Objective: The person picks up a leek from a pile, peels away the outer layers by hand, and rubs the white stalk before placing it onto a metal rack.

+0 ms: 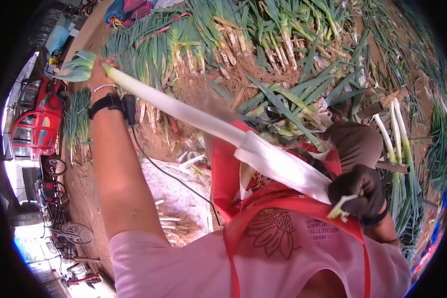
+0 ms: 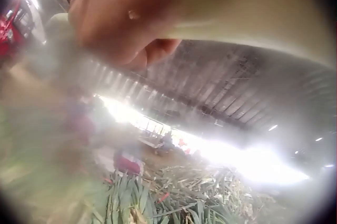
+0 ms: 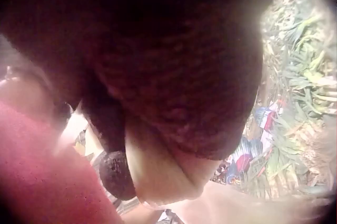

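A long green onion stretches diagonally across the body in the head view, its green leaves at the upper left. My bare left hand grips it just below those leaves; the left wrist view shows the fingers curled round the pale stalk. Towards the lower right, a loose, wider white outer layer runs along the stalk to my right hand. That hand, in a dark glove, grips the layer, and a short pale end sticks out of the fist. In the right wrist view a pale strip passes beneath the gloved fingers.
Piles of rooted green onions lie on the ground ahead. A few cleaned white stalks rest on a wooden rack at the right. Loose leaves are scattered before the knees. A red vehicle and bicycles stand at the left.
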`<state>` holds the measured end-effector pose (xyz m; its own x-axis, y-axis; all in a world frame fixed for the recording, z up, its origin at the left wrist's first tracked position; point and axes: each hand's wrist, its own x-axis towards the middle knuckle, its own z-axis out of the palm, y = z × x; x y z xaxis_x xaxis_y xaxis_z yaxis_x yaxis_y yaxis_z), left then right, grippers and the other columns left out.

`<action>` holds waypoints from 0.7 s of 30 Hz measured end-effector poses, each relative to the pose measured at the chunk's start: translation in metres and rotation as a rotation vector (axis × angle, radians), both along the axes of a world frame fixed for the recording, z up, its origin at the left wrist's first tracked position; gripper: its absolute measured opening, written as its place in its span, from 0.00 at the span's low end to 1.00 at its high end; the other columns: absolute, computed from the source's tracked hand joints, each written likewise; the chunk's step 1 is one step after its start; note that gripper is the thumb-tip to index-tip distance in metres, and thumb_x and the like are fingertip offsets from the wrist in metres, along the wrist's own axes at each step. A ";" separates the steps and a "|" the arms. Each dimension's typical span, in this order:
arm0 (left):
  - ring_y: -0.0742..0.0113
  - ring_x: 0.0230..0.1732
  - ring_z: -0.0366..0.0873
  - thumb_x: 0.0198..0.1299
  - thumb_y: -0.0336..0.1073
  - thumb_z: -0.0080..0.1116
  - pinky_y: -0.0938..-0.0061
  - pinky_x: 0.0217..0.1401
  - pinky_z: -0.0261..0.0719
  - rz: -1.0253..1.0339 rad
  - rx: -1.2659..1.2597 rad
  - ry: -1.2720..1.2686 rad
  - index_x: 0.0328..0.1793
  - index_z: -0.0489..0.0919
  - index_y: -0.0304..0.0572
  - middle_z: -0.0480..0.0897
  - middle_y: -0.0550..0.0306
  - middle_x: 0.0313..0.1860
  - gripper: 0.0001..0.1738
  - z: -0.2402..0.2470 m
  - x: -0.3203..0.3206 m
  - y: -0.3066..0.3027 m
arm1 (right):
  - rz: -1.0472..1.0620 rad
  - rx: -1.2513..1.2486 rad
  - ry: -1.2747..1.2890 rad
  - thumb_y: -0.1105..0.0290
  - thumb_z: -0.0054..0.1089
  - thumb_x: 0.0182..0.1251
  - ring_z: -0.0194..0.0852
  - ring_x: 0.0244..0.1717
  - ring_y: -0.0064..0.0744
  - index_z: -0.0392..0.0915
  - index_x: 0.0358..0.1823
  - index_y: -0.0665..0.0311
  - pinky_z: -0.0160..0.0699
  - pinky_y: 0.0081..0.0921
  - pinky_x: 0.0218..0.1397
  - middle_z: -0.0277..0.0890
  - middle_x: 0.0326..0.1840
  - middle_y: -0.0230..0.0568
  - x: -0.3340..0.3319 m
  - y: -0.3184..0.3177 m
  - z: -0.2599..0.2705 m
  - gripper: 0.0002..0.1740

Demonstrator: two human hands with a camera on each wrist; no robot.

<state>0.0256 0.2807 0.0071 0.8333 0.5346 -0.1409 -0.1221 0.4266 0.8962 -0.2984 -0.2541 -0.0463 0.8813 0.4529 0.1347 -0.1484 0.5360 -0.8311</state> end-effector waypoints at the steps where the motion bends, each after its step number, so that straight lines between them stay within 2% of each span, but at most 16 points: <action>1: 0.62 0.21 0.71 0.68 0.39 0.52 0.68 0.21 0.75 -0.005 -0.013 0.016 0.46 0.64 0.42 0.74 0.50 0.27 0.12 -0.002 0.007 0.017 | -0.037 0.051 0.091 0.85 0.63 0.54 0.67 0.19 0.34 0.68 0.28 0.67 0.62 0.33 0.27 0.71 0.20 0.41 -0.010 -0.002 0.004 0.11; 4: 0.61 0.20 0.70 0.70 0.41 0.47 0.64 0.23 0.77 -0.014 0.014 -0.027 0.47 0.63 0.42 0.74 0.50 0.26 0.11 0.002 0.013 0.066 | -0.094 -0.070 0.030 0.85 0.64 0.51 0.68 0.19 0.31 0.68 0.28 0.66 0.60 0.30 0.22 0.70 0.19 0.40 -0.021 -0.021 0.005 0.13; 5: 0.61 0.20 0.70 0.70 0.41 0.47 0.64 0.23 0.77 -0.011 0.013 -0.026 0.47 0.63 0.42 0.74 0.50 0.26 0.11 0.011 0.018 0.099 | -0.164 -0.229 0.123 0.83 0.65 0.50 0.68 0.19 0.30 0.69 0.29 0.66 0.62 0.28 0.22 0.70 0.19 0.39 -0.034 -0.044 0.002 0.12; 6: 0.61 0.23 0.71 0.69 0.42 0.46 0.62 0.29 0.78 0.107 0.075 -0.030 0.45 0.65 0.42 0.74 0.50 0.28 0.11 0.026 0.022 0.141 | -0.234 -0.392 0.209 0.81 0.66 0.50 0.69 0.19 0.29 0.70 0.31 0.66 0.64 0.26 0.21 0.70 0.19 0.38 -0.043 -0.063 -0.001 0.12; 7: 0.60 0.27 0.72 0.68 0.44 0.45 0.59 0.35 0.79 0.213 0.141 -0.022 0.44 0.68 0.43 0.74 0.51 0.31 0.12 0.039 0.025 0.173 | -0.505 -0.454 0.378 0.76 0.66 0.50 0.72 0.21 0.28 0.72 0.34 0.66 0.71 0.24 0.22 0.73 0.22 0.37 -0.046 -0.055 -0.003 0.12; 8: 0.61 0.30 0.73 0.67 0.45 0.45 0.58 0.37 0.80 0.183 0.300 -0.001 0.43 0.69 0.43 0.75 0.52 0.32 0.13 0.042 0.019 0.170 | -0.548 -0.444 0.440 0.72 0.67 0.52 0.77 0.27 0.29 0.75 0.41 0.68 0.79 0.27 0.31 0.76 0.30 0.39 -0.038 -0.057 0.000 0.16; 10: 0.61 0.35 0.74 0.66 0.47 0.46 0.57 0.41 0.80 0.154 0.619 0.034 0.41 0.73 0.42 0.76 0.54 0.34 0.16 0.051 0.000 0.157 | -0.571 -0.398 0.402 0.72 0.68 0.53 0.78 0.38 0.32 0.76 0.48 0.67 0.79 0.27 0.40 0.77 0.39 0.40 0.002 -0.054 -0.037 0.20; 11: 0.59 0.35 0.75 0.67 0.48 0.46 0.57 0.37 0.80 0.191 0.235 -0.057 0.43 0.72 0.41 0.78 0.54 0.34 0.17 0.057 -0.005 0.113 | -0.511 -0.580 0.307 0.73 0.68 0.51 0.75 0.44 0.35 0.72 0.52 0.67 0.76 0.29 0.46 0.74 0.46 0.42 0.030 -0.046 -0.047 0.25; 13: 0.58 0.27 0.75 0.65 0.40 0.56 0.64 0.27 0.79 0.189 0.320 -0.332 0.45 0.71 0.37 0.78 0.48 0.32 0.14 0.061 -0.028 0.042 | -0.428 -1.183 -0.180 0.74 0.68 0.49 0.69 0.58 0.41 0.66 0.62 0.66 0.70 0.33 0.58 0.69 0.59 0.46 0.088 -0.012 -0.045 0.35; 14: 0.59 0.26 0.75 0.65 0.38 0.56 0.66 0.26 0.80 0.203 -0.008 -0.342 0.46 0.70 0.36 0.77 0.45 0.32 0.13 0.068 -0.022 0.026 | -0.437 -1.215 -0.286 0.75 0.68 0.48 0.66 0.64 0.44 0.63 0.67 0.65 0.67 0.34 0.64 0.66 0.65 0.48 0.104 0.006 -0.029 0.40; 15: 0.60 0.26 0.75 0.65 0.36 0.55 0.69 0.26 0.80 0.172 -0.022 -0.337 0.46 0.69 0.34 0.77 0.45 0.32 0.13 0.067 -0.021 0.014 | -0.416 -0.966 -0.049 0.75 0.71 0.45 0.63 0.67 0.45 0.62 0.68 0.65 0.66 0.36 0.65 0.64 0.67 0.51 0.114 0.029 -0.002 0.44; 18: 0.61 0.32 0.75 0.67 0.36 0.51 0.69 0.34 0.82 0.088 -0.055 -0.392 0.46 0.68 0.33 0.76 0.48 0.36 0.12 0.070 -0.031 -0.035 | -0.378 -1.025 -0.805 0.67 0.74 0.46 0.59 0.70 0.49 0.60 0.68 0.67 0.59 0.38 0.70 0.62 0.69 0.53 0.142 0.070 0.008 0.47; 19: 0.61 0.32 0.75 0.67 0.36 0.51 0.69 0.34 0.82 0.085 -0.056 -0.411 0.46 0.68 0.33 0.76 0.48 0.36 0.12 0.073 -0.037 -0.053 | -0.322 -1.015 -0.809 0.64 0.75 0.46 0.57 0.71 0.51 0.60 0.68 0.68 0.56 0.38 0.72 0.60 0.70 0.54 0.144 0.085 0.006 0.47; 20: 0.60 0.37 0.76 0.68 0.37 0.49 0.67 0.39 0.82 0.099 -0.090 -0.454 0.48 0.68 0.33 0.76 0.47 0.39 0.13 0.079 -0.049 -0.077 | -0.409 -0.988 -0.866 0.63 0.75 0.47 0.67 0.61 0.54 0.63 0.65 0.67 0.63 0.38 0.67 0.70 0.60 0.55 0.147 0.100 -0.009 0.43; 21: 0.59 0.42 0.77 0.70 0.38 0.47 0.65 0.44 0.82 0.110 -0.125 -0.499 0.51 0.69 0.34 0.75 0.47 0.42 0.14 0.084 -0.059 -0.097 | -0.357 -0.966 -0.679 0.63 0.72 0.51 0.70 0.56 0.49 0.66 0.62 0.67 0.67 0.36 0.62 0.72 0.55 0.52 0.145 0.107 -0.021 0.38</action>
